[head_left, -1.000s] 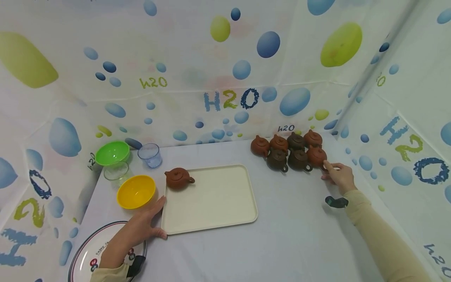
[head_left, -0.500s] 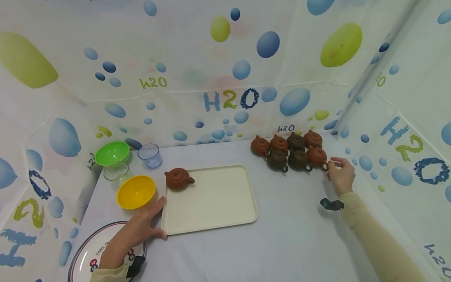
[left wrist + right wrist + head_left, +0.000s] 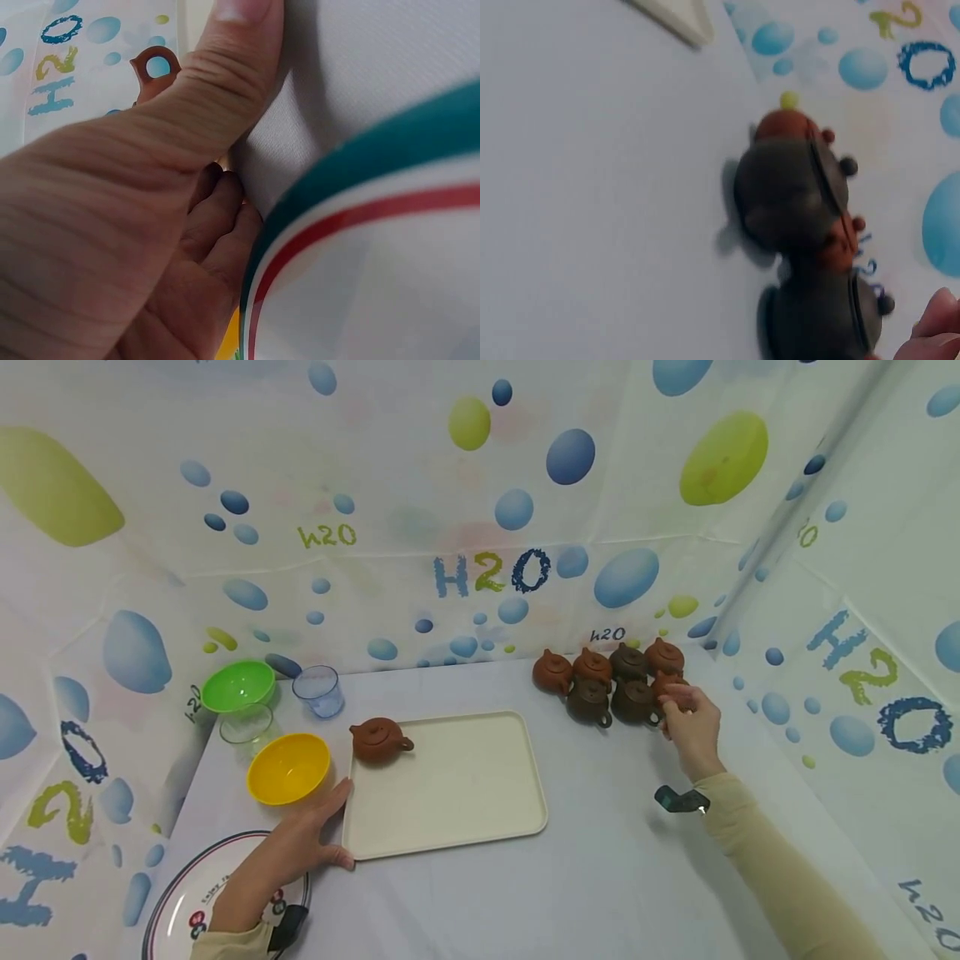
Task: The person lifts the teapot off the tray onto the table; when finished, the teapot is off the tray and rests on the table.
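Note:
A cream tray (image 3: 465,793) lies mid-table with one red-brown teapot (image 3: 378,739) on its far left corner. My left hand (image 3: 333,827) holds the tray's near left corner; in the left wrist view the thumb (image 3: 225,67) lies along it with the fingers curled below. Several clay teapots (image 3: 592,700) stand clustered at the back right. My right hand (image 3: 675,702) reaches over the front right one, a red-brown teapot (image 3: 663,681), with its fingers curled on it and hiding most of it. The right wrist view, blurred, shows dark teapots (image 3: 787,195) and a fingertip (image 3: 934,322).
Left of the tray are a yellow bowl (image 3: 288,768), a green bowl (image 3: 238,685), a clear glass (image 3: 247,727) and a blue cup (image 3: 320,691). A striped plate (image 3: 180,902) lies under my left wrist. Bubble-patterned cloth walls enclose the back and both sides.
My right hand has moved left from beside the front right teapot's handle to over the teapot, now covering it. The left hand and the tray have not moved.

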The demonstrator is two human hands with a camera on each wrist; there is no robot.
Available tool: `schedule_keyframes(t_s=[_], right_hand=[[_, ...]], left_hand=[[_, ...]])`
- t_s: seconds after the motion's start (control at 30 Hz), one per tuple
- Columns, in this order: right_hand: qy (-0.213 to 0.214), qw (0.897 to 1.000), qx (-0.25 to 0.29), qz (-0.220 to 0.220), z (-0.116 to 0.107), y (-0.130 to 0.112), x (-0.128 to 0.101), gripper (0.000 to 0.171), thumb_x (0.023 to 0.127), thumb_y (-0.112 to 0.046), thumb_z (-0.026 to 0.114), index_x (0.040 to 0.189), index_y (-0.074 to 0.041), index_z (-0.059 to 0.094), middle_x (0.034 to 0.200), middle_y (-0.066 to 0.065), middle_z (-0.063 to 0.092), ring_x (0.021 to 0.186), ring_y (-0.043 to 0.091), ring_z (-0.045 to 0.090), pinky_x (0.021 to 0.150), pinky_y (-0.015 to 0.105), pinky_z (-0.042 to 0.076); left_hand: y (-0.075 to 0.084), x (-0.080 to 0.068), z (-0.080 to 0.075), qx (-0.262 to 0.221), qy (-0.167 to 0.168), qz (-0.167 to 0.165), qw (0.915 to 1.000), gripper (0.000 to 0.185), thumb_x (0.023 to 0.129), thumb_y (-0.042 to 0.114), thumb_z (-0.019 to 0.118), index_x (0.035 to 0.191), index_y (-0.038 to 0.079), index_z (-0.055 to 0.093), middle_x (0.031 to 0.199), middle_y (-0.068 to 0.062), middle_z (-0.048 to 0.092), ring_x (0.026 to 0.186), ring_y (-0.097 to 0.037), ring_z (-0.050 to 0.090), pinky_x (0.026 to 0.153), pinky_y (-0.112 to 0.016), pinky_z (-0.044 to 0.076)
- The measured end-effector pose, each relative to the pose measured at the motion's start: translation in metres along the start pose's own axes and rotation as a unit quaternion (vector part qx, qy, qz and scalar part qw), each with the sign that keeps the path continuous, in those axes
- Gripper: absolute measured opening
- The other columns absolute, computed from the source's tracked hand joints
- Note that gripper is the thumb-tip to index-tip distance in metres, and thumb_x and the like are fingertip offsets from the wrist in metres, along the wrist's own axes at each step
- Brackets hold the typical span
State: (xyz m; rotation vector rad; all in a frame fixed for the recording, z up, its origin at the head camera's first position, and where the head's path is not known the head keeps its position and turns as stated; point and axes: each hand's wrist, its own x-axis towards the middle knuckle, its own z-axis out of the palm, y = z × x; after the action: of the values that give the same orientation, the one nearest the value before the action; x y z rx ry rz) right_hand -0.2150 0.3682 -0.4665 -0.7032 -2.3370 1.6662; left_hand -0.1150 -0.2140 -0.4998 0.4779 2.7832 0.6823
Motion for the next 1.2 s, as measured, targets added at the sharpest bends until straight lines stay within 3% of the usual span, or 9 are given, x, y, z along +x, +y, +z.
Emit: schedule_keyframes(t_s=[0.33,0.6,0.97,1.2], right_hand=[[-0.083,0.996,0.03,-0.025,0.046,-0.024,-0.028,0.034,0.109,-0.014,0.058,0.143,-0.011,0.061,0.133,0.014,0.066,0.063,0.006,0.058,0.058,0.016,0.053],[-0.155,0.986,0.045,-0.034,0.088,-0.046,-0.054,0.031,0.11,-0.02,0.062,0.14,-0.013,0.065,0.133,0.014,0.068,0.065,0.008,0.055,0.057,0.018,0.047],[-0.23,0.968,0.089,-0.043,0.163,-0.051,-0.1,0.027,0.107,-0.01,0.062,0.133,-0.007,0.068,0.13,0.026,0.067,0.059,0.011,0.052,0.051,0.018,0.04],[-0.314,0.945,0.078,-0.047,0.209,-0.052,-0.127,0.029,0.107,-0.013,0.064,0.134,-0.004,0.069,0.128,0.022,0.067,0.063,0.011,0.056,0.054,0.019,0.044]], left_hand=[[-0.001,-0.001,0.001,-0.005,-0.002,-0.006,1.0,0.125,0.063,0.041,0.1,0.163,-0.002,0.039,0.165,-0.029,0.044,0.146,-0.052,0.051,0.115,-0.066,0.049],[-0.001,0.0,0.0,0.0,-0.004,-0.009,1.0,0.125,0.064,0.043,0.1,0.163,-0.001,0.039,0.165,-0.029,0.044,0.145,-0.052,0.052,0.115,-0.066,0.049],[-0.002,0.0,0.002,-0.006,0.005,-0.001,1.0,0.124,0.063,0.041,0.1,0.162,-0.003,0.041,0.165,-0.029,0.045,0.145,-0.051,0.052,0.115,-0.064,0.049],[-0.004,-0.002,0.001,-0.02,0.002,-0.01,0.9997,0.122,0.065,0.039,0.1,0.163,-0.002,0.039,0.167,-0.027,0.043,0.15,-0.05,0.048,0.119,-0.064,0.046]])
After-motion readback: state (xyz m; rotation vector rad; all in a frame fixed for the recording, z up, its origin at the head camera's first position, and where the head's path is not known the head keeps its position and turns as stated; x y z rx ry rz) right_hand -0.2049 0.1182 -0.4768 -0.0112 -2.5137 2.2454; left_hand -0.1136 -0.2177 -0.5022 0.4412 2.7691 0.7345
